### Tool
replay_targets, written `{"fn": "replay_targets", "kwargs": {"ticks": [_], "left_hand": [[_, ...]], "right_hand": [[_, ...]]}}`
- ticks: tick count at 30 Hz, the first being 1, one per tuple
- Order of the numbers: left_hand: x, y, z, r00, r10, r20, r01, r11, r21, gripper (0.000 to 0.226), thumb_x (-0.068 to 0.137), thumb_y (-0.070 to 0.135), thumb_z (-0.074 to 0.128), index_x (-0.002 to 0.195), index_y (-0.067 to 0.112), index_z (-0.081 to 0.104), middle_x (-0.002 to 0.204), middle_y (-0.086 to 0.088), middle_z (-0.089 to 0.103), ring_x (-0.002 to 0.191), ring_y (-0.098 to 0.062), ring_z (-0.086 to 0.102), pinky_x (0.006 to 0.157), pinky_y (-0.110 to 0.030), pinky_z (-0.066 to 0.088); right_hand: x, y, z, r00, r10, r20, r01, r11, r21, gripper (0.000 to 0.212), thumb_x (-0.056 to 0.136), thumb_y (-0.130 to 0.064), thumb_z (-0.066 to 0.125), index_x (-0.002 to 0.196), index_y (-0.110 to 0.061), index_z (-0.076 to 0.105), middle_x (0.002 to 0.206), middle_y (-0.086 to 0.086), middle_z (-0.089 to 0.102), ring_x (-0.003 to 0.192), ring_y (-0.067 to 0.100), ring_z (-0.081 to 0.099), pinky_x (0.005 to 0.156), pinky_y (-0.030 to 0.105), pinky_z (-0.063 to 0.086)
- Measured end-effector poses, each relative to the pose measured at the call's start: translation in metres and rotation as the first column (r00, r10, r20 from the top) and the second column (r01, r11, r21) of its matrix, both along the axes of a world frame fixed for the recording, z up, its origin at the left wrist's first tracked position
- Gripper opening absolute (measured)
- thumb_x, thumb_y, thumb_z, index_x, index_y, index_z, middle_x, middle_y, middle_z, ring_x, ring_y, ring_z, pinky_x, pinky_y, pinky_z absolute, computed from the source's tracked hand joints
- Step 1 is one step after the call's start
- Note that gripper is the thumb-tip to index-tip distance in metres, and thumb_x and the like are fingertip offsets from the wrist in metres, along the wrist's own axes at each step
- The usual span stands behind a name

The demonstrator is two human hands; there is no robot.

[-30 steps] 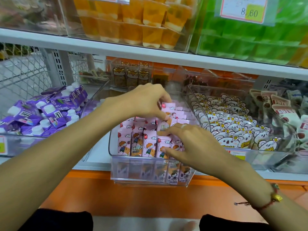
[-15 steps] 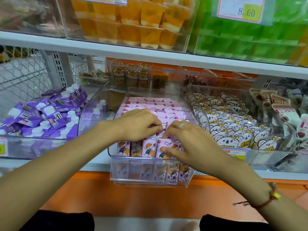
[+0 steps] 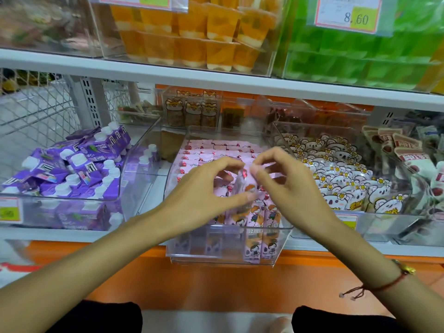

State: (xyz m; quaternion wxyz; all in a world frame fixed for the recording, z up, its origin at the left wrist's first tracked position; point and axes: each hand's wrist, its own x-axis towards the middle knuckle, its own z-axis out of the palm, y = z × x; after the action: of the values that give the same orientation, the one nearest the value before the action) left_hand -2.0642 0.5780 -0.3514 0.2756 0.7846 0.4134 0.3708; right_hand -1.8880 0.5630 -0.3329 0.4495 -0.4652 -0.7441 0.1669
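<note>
A white shelf (image 3: pixel 72 236) holds a clear box (image 3: pixel 216 259) full of pink snack packs (image 3: pixel 216 150). Just above the box, the left hand (image 3: pixel 204 191) and the right hand (image 3: pixel 290 188) both pinch one small pink pack (image 3: pixel 242 186) between them.

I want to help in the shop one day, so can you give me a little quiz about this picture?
1. What do the left hand and the right hand hold together? A) an orange cup B) a pink packet C) a bottle
2. True or false: the purple pouches lie left of the clear bin under the hands.
3. Fill in: the price tag above the green cups reads ___.
Key: 1 B; 2 true; 3 8,60.
</note>
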Motion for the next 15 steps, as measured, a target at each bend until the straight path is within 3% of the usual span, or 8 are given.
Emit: {"fn": "replay_targets", "kwargs": {"ticks": [4,8,11,15], "left_hand": [[0.0047,-0.0010,0.0015,0.987,0.002,0.159,0.003,0.999,-0.032,0.036,0.081,0.034,0.072,0.114,0.032,0.060,0.101,0.023,0.064,0.091,0.005,0.061,0.075,-0.014,0.051],[0.0079,-0.0001,0.0073,0.916,0.023,0.400,0.042,0.987,-0.152,0.026,0.082,0.023,0.072,0.102,0.036,0.061,0.093,0.021,0.070,0.088,0.009,0.065,0.071,-0.005,0.048],[0.0069,0.0007,0.0087,0.874,0.054,0.482,0.066,0.971,-0.228,0.025,0.081,0.030,0.072,0.104,0.034,0.064,0.098,0.020,0.072,0.091,0.004,0.067,0.074,-0.009,0.052],[0.0081,-0.0010,0.0095,0.860,0.061,0.506,0.075,0.967,-0.243,0.032,0.079,0.031,0.073,0.110,0.030,0.065,0.104,0.015,0.072,0.094,-0.001,0.069,0.079,-0.014,0.055]], "right_hand": [[0.0007,-0.0009,0.0082,0.961,-0.044,-0.275,0.050,0.999,0.014,0.004,0.093,-0.019,0.059,0.090,-0.018,0.061,0.085,-0.008,0.062,0.078,0.009,0.061,0.074,0.036,0.055],[0.0018,-0.0013,0.0097,0.886,0.000,-0.465,-0.041,0.996,-0.078,0.012,0.095,-0.019,0.053,0.105,-0.020,0.061,0.099,0.000,0.067,0.079,0.007,0.065,0.073,0.022,0.056],[0.0013,0.0011,0.0054,0.893,0.004,-0.449,-0.093,0.980,-0.175,0.019,0.096,-0.025,0.052,0.112,-0.022,0.062,0.101,-0.002,0.069,0.078,0.006,0.065,0.072,0.021,0.055],[0.0001,0.0034,0.0006,0.924,0.069,-0.376,-0.140,0.976,-0.164,0.015,0.095,-0.029,0.054,0.100,-0.037,0.065,0.091,-0.020,0.070,0.081,-0.002,0.066,0.075,0.017,0.054]]}}
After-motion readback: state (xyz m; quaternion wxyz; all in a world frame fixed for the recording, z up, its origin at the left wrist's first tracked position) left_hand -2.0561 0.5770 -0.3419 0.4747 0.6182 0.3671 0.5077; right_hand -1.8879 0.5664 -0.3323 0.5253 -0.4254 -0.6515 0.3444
